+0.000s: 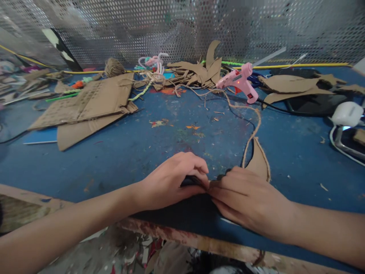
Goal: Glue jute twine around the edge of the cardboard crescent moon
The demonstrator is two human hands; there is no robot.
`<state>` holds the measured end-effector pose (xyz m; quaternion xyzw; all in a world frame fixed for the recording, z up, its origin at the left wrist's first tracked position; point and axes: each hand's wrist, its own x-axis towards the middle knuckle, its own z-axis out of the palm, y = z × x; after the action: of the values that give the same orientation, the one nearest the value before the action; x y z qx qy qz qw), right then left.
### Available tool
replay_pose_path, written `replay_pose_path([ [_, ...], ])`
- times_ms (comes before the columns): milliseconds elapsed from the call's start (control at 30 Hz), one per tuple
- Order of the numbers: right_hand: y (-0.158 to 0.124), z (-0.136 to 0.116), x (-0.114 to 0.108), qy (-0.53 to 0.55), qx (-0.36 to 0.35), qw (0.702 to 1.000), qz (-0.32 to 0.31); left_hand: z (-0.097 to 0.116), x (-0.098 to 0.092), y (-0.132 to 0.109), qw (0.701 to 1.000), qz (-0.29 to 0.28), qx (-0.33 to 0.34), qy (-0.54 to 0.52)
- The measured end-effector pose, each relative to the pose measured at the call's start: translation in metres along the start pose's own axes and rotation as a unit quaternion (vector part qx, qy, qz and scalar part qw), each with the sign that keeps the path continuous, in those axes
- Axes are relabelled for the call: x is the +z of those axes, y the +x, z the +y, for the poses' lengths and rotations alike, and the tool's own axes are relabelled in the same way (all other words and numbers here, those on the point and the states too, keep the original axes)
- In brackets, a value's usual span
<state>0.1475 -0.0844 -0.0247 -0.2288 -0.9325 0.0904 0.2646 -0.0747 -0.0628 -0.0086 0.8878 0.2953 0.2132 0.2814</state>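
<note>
Low over the front of the table, my right hand [253, 201] is closed over a leaf-shaped cardboard piece [256, 163], whose pointed end sticks out beyond the knuckles. Along that piece's edge runs twine [260, 118], which trails back across the table toward the glue gun. My left hand [171, 182] meets the right one, thumb and fingertips pinched on a small brownish end that looks like part of the same cardboard. The fingers hide most of the piece between the hands.
A pink glue gun [239, 82] with a lit red light lies at the back, its black cord running right. Cardboard sheets [94, 99] are stacked left, near a twine ball [114, 67]. Cut cardboard shapes [205, 72] pile against the perforated metal screen [182, 30]. A white device [347, 114] stands right.
</note>
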Motion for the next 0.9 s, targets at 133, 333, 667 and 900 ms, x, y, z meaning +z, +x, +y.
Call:
replay_pose_path([
  [133,-0.001,0.0,0.001,-0.002,0.001,1.0,0.0,0.002,0.001,0.002,1.0,-0.007,0.002,0.011],
  [333,-0.001,0.001,0.002,0.005,0.001,1.0,0.006,0.0,-0.001,0.005,1.0,-0.009,0.02,-0.003],
  [667,-0.003,0.0,0.003,0.003,0.009,1.0,0.003,-0.018,-0.015,0.0,0.996,0.034,-0.009,-0.077],
  [900,-0.004,0.002,0.004,0.0,0.013,1.0,-0.011,-0.019,-0.015,0.0,0.999,0.0,-0.027,-0.023],
])
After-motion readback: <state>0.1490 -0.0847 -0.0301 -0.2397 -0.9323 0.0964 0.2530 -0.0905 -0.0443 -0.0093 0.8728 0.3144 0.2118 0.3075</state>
